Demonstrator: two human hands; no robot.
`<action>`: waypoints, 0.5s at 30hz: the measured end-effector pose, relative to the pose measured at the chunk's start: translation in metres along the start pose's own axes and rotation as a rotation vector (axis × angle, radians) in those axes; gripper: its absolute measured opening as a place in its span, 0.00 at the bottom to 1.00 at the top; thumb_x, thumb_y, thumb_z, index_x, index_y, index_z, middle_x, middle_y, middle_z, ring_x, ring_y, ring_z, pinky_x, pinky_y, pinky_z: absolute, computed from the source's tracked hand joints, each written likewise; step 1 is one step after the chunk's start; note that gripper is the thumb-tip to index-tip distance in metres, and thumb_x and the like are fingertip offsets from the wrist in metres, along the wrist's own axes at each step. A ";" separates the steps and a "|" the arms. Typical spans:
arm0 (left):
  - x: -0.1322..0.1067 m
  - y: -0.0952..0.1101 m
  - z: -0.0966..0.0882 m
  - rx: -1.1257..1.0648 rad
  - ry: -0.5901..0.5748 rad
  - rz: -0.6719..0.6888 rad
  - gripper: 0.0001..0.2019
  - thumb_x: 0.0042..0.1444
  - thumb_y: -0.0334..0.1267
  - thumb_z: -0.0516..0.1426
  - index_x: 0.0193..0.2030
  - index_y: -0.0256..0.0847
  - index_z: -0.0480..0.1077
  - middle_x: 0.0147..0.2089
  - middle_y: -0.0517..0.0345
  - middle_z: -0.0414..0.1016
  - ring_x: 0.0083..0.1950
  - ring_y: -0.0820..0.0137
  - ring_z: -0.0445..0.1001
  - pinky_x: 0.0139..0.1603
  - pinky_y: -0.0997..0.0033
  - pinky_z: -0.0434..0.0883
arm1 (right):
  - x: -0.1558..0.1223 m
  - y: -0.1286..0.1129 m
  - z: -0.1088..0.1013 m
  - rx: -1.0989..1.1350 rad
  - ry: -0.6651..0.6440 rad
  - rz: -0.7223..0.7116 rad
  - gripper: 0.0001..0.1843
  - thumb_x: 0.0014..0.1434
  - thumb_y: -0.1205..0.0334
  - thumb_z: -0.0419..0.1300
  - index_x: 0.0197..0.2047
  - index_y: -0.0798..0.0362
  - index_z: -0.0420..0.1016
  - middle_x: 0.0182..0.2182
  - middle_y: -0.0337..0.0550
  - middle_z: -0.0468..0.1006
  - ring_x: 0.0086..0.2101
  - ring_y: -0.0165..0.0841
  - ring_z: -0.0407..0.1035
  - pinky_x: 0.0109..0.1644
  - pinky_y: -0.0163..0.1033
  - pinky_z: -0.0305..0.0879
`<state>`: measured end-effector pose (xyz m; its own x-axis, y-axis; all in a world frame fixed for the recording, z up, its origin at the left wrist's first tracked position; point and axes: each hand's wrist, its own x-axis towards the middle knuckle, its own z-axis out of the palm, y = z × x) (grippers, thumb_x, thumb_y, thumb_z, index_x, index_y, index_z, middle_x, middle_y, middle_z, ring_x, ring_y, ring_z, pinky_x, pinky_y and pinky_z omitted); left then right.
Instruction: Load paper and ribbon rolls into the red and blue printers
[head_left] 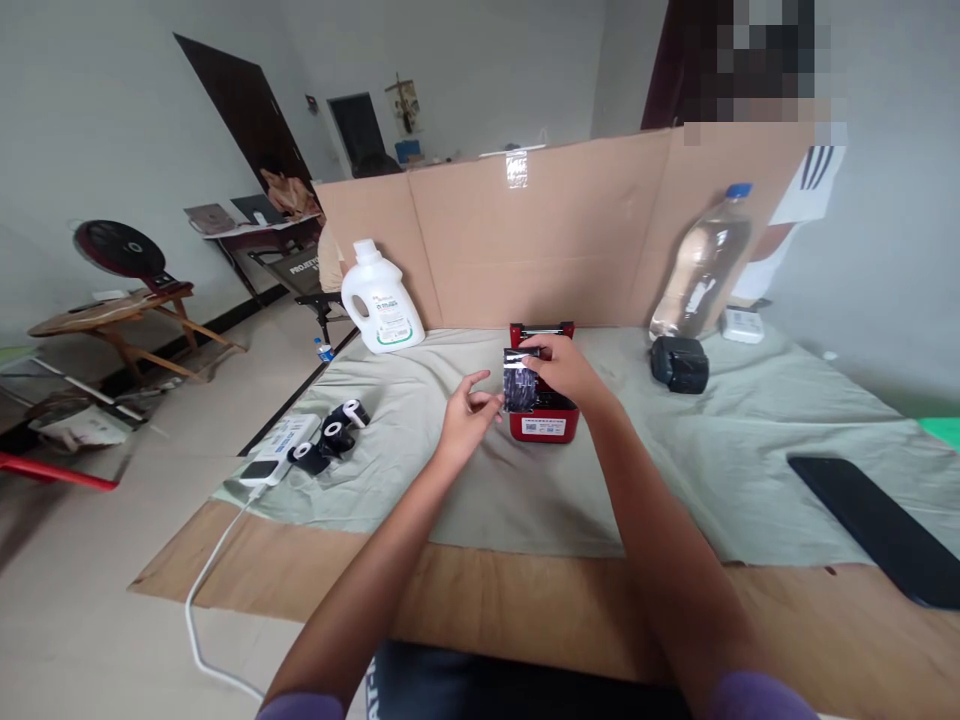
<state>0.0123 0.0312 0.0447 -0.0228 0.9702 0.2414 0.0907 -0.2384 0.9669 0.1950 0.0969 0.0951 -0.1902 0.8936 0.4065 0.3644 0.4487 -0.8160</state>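
Note:
My right hand [559,365] grips a roll in shiny black wrapping [519,385] by its upper right edge. The roll looks like a paper roll, and a pale strip crosses its top. At its lower left edge is my left hand [469,415], thumb and index finger apart; the fingertips are close to the roll, and I cannot tell whether they touch it. Directly behind and below the roll stands a small red device [544,428], its lid raised and a white label on its front. The roll and my right hand hide part of its inside.
Several black-and-white rolls [336,436] lie left beside a white power strip [289,445]. A white jug [384,300] and a clear bottle [701,265] stand before a cardboard screen [536,240]. A black object [679,365] and a phone [877,525] lie right. Someone is behind the screen.

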 end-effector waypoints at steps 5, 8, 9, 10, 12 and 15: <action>0.025 0.011 0.009 0.414 -0.179 0.276 0.18 0.52 0.27 0.53 0.49 0.43 0.73 0.39 0.58 0.75 0.36 0.73 0.72 0.35 0.73 0.67 | 0.005 0.034 -0.018 -0.245 0.062 0.088 0.10 0.50 0.70 0.64 0.36 0.51 0.83 0.36 0.47 0.82 0.37 0.41 0.73 0.47 0.49 0.67; 0.044 0.021 0.004 0.552 -0.330 0.364 0.21 0.50 0.24 0.51 0.47 0.44 0.76 0.44 0.55 0.73 0.44 0.69 0.73 0.43 0.70 0.70 | 0.007 0.058 -0.012 -0.318 0.124 0.089 0.07 0.47 0.69 0.66 0.31 0.50 0.82 0.31 0.46 0.80 0.38 0.42 0.70 0.47 0.50 0.65; 0.049 0.024 0.002 0.571 -0.391 0.359 0.22 0.50 0.25 0.52 0.48 0.45 0.76 0.45 0.55 0.73 0.46 0.68 0.73 0.45 0.69 0.71 | 0.008 0.065 -0.009 -0.333 0.141 0.084 0.06 0.47 0.68 0.67 0.30 0.49 0.82 0.29 0.46 0.79 0.39 0.43 0.68 0.47 0.50 0.65; 0.053 0.026 0.000 0.587 -0.447 0.345 0.22 0.51 0.26 0.53 0.50 0.46 0.76 0.46 0.55 0.72 0.47 0.67 0.73 0.47 0.68 0.71 | 0.008 0.072 -0.005 -0.344 0.151 0.082 0.06 0.46 0.68 0.68 0.29 0.48 0.82 0.28 0.46 0.78 0.40 0.44 0.67 0.48 0.51 0.64; 0.059 0.025 -0.001 0.620 -0.520 0.337 0.20 0.51 0.31 0.58 0.52 0.48 0.76 0.48 0.54 0.72 0.50 0.64 0.73 0.52 0.64 0.71 | 0.009 0.081 0.001 -0.371 0.155 0.093 0.06 0.44 0.67 0.69 0.28 0.47 0.81 0.26 0.47 0.77 0.42 0.46 0.65 0.48 0.53 0.62; 0.063 0.019 0.003 0.685 -0.513 0.385 0.15 0.54 0.36 0.60 0.49 0.49 0.79 0.45 0.54 0.73 0.50 0.61 0.72 0.55 0.61 0.70 | 0.010 0.084 0.006 -0.412 0.164 0.085 0.09 0.40 0.70 0.71 0.24 0.47 0.80 0.23 0.48 0.75 0.43 0.48 0.63 0.48 0.54 0.61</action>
<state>0.0154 0.0883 0.0777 0.5578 0.7696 0.3108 0.5711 -0.6276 0.5291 0.2184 0.1436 0.0279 -0.0092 0.9018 0.4320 0.7116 0.3094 -0.6308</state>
